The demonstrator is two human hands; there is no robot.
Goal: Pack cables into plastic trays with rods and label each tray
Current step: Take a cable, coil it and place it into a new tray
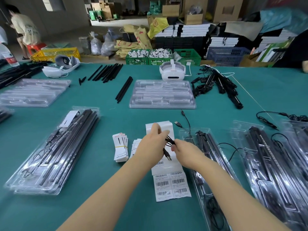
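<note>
Both hands meet above the barcode label sheet (171,185); left hand (152,143) and right hand (185,150) each pinch a bundled black USB cable (168,145); a filled tray (208,164) lies just right.

Soft, even light is falling from overhead, casting only faint shadows. Glare is streaking the clear trays (275,164) right of the fingers. Wide-angle distortion is bending the edges; the far background is blurring slightly.
</note>
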